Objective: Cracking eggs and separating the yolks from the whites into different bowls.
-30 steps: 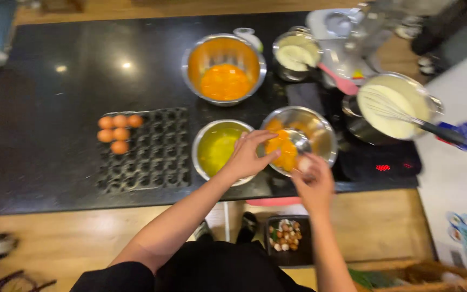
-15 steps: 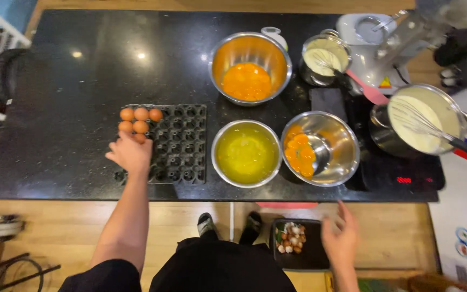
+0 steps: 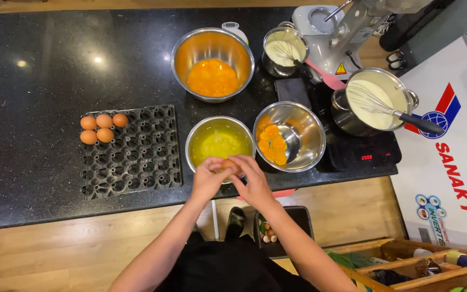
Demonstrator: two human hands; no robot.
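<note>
Both hands meet at the near rim of a steel bowl of clear egg white (image 3: pixel 220 141). My left hand (image 3: pixel 207 177) and my right hand (image 3: pixel 253 179) together hold one brown egg (image 3: pixel 229 164) over that rim. To the right stands a steel bowl (image 3: pixel 301 125) with several yolks and a small metal cup inside. A larger steel bowl of yolks (image 3: pixel 212 65) sits behind. On the left, a black egg tray (image 3: pixel 136 157) carries several brown eggs (image 3: pixel 102 127) in its far left corner.
A pot of white batter with a whisk (image 3: pixel 377 103) stands on a black scale or hob at right. A smaller pot with whisk and pink spatula (image 3: pixel 284 50) sits by a stand mixer (image 3: pixel 347 27). A bin of eggshells (image 3: pixel 277 230) is on the floor below.
My left hand left the egg tray with an egg and came to the egg-white bowl. My right hand rose from beside my body to join it on the egg.
</note>
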